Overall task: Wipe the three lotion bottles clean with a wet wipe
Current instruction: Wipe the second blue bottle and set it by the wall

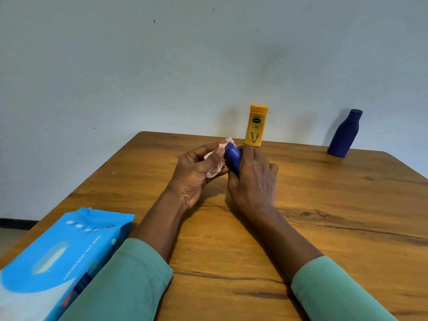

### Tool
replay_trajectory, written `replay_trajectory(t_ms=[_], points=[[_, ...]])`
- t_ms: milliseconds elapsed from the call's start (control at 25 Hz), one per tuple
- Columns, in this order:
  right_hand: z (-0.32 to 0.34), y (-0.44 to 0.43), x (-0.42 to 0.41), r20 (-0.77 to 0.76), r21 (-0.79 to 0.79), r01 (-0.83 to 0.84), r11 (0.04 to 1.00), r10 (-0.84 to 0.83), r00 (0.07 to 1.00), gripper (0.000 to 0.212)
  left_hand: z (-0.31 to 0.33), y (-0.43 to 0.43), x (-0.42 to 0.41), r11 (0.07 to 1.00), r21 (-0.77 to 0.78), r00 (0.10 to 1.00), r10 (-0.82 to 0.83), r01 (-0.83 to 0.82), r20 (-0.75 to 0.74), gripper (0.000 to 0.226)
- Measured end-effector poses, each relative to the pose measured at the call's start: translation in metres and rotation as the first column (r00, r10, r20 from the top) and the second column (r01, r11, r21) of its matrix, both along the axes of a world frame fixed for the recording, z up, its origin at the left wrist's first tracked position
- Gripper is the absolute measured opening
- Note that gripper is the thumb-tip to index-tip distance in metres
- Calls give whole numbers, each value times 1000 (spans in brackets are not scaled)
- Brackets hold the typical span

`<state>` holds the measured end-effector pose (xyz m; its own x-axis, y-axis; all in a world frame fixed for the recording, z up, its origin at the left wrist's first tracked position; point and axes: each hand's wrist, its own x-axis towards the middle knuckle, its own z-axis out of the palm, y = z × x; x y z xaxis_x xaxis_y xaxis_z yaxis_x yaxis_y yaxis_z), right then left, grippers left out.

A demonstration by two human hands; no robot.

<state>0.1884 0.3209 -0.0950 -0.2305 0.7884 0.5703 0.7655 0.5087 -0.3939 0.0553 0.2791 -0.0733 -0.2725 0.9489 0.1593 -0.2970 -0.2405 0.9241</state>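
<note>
A small dark blue lotion bottle (232, 157) is held over the middle of the wooden table (324, 228), its cap end pointing away from me. My right hand (251, 179) grips its body from the right. My left hand (194, 174) pinches a crumpled pale pink wet wipe (216, 163) against the bottle's left side. A yellow lotion bottle (256, 125) stands upright at the table's far edge, just beyond my hands. A taller dark blue bottle (344, 133) stands at the far right edge.
A blue pack of wet wipes (58, 258) lies at the table's near left corner, beside my left sleeve. A pale wall rises directly behind the table's far edge. The table's left edge runs diagonally, with floor beyond it.
</note>
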Motion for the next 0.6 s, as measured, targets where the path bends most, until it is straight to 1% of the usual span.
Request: replay_trajectory(t_ms=[80,120,160,200,280,320,360,400,440,480,520,560,600], points=[[1,2,1,-2,-3,14,1000,-14,1000,48,0,1,5,992,2,987,128,-129,-97,15],[0,2,1,0,1,23,1000,-23,1000,47,0,2,7,985,6,978,172,-173,-120,15],[0,2,1,6,17,30,999,-30,1000,46,-2,2,8,980,2,974,199,-200,-112,17],[-1,1,-1,16,47,32,998,-33,999,44,-3,3,8,977,-16,975,212,-213,-72,21],[-1,-1,-3,50,104,3,995,-8,999,45,-7,4,4,972,-74,970,229,-223,83,30],[-2,-2,-4,87,111,-38,993,28,996,49,-8,6,0,965,-98,955,254,-242,154,29],[-3,-3,-5,143,107,-91,990,75,987,55,-9,7,-6,956,-106,938,288,-272,194,26],[-4,-3,-5,211,95,-142,985,119,970,62,-8,8,-11,947,-100,926,321,-307,199,22],[-6,-2,-5,273,78,-179,981,151,950,66,-7,8,-16,939,-77,925,343,-334,166,18],[-6,-2,-5,315,64,-200,978,171,933,68,-6,8,-21,936,-39,934,351,-349,66,13],[-7,-1,-4,331,59,-206,977,176,927,66,-5,6,-24,939,15,931,344,-345,-119,10],[-6,-1,-2,332,63,-198,978,166,929,62,-5,4,-25,948,64,885,313,-311,-343,9],[-6,0,-1,326,67,-178,982,147,934,57,-6,2,-24,959,95,795,274,-265,-541,9]])
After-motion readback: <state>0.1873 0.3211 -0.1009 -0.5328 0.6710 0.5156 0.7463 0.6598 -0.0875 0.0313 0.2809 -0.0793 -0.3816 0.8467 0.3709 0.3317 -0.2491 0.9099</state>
